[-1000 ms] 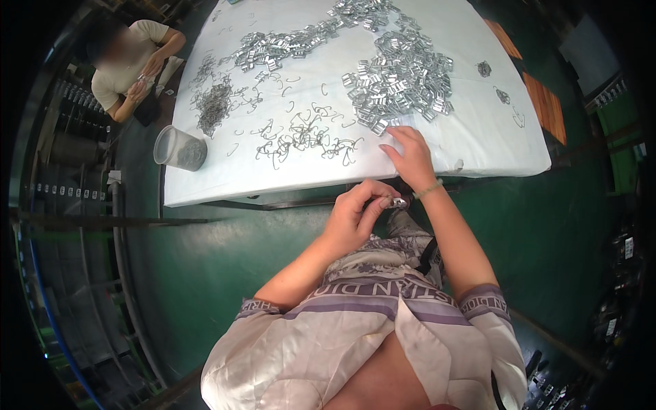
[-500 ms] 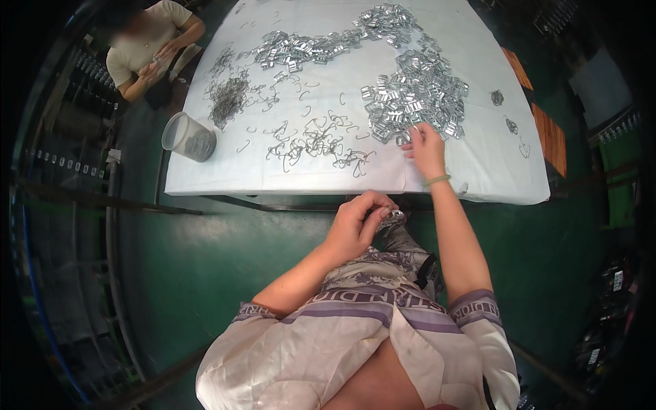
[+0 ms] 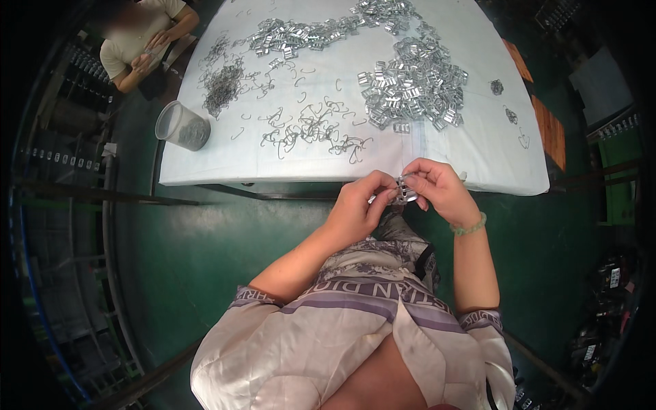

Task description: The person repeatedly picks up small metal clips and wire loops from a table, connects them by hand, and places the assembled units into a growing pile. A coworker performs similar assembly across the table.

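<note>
In front of the table's near edge, both of my hands meet over shiny slotted metal buckles (image 3: 408,193). My left hand (image 3: 357,206) is closed around some of them, with thumb and forefinger pinched at their edge. Thumb and fingers of my right hand (image 3: 445,195) pinch a metal buckle against these pieces; the fingers partly hide it. A large heap of the same silvery buckles (image 3: 413,89) lies on the white-covered table (image 3: 225,167) beyond my hands. One loose buckle (image 3: 401,128) sits at the heap's near side.
Bent wire hooks (image 3: 314,130) are scattered left of the heap, with a denser hook pile (image 3: 223,87) farther left. A clear plastic tub (image 3: 181,128) stands at the table's left corner. Small wire clumps (image 3: 497,87) lie on the right. Another person (image 3: 140,44) sits at far left.
My right hand has come back from the near side of the buckle heap to my left hand, and its fingers now pinch at the buckles there. The left hand keeps its hold.
</note>
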`<state>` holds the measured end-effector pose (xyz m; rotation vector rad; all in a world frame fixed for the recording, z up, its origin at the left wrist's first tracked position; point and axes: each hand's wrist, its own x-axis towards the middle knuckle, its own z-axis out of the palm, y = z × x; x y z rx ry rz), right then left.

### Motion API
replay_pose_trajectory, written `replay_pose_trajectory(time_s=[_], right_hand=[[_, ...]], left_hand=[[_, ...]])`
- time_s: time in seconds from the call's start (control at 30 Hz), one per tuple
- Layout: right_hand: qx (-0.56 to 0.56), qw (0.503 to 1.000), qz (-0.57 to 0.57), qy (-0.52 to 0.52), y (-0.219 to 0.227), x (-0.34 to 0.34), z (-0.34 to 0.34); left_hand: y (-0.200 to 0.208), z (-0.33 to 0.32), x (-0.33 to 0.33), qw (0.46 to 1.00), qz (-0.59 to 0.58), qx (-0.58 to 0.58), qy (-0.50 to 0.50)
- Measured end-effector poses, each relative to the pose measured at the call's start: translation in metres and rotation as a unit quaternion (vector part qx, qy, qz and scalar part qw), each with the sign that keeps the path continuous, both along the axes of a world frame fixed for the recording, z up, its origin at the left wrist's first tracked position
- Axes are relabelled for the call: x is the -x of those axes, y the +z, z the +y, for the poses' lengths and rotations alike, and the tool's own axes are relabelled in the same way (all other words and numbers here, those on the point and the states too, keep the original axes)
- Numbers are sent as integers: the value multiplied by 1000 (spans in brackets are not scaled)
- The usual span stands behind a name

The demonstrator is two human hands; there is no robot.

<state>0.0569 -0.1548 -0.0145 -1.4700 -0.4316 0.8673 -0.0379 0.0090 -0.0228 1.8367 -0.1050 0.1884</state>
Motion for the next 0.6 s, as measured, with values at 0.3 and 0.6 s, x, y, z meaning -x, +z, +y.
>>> replay_pose_trajectory(time_s=[0.3, 0.6], right_hand=[[-12, 998, -61, 14, 10, 4, 2], [-69, 983, -135, -108, -4, 21, 4]], left_hand=[[-12, 6, 1, 995, 28, 67, -64], [-32, 10, 1, 956, 138, 246, -77]])
